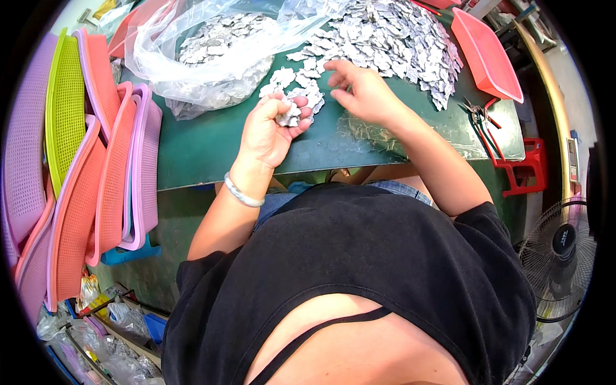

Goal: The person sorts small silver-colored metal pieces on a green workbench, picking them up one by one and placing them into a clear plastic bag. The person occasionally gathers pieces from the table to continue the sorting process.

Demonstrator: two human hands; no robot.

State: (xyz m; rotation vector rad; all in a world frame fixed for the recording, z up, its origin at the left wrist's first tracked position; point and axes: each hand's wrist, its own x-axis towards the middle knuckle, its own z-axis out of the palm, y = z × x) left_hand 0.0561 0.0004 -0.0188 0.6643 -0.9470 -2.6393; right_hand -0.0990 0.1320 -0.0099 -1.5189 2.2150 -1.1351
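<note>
Above the green table (205,154), the left hand (268,138) was raised near the front edge with its palm turned up and inward. Its fingers curled around a few small grey pieces (290,117), and the thumb lay bent along the near side of them, so the grip was closed on that little handful. The left forearm rose steeply from beside the body, the elbow bent, a pale bangle (244,192) circling it below the wrist.

To the right, the right hand (362,93) hung with its back up and its fingertips pointing left. The index finger reached out farthest, the other fingers bent beneath it, and the thumb stood apart; this grip was open, with nothing visible between thumb and fingers. The right forearm slanted in from the lower right, bent at the elbow.

Beyond the two hands, a small cluster (307,90) of the same flat, ragged pieces lay on the table, just beside the left fingers. A large heap (391,45) spread farther back, and more pieces filled a clear plastic bag (186,90) on the left. Red-handled pliers (479,117) lay near a pink tray (491,61) at the right.
</note>
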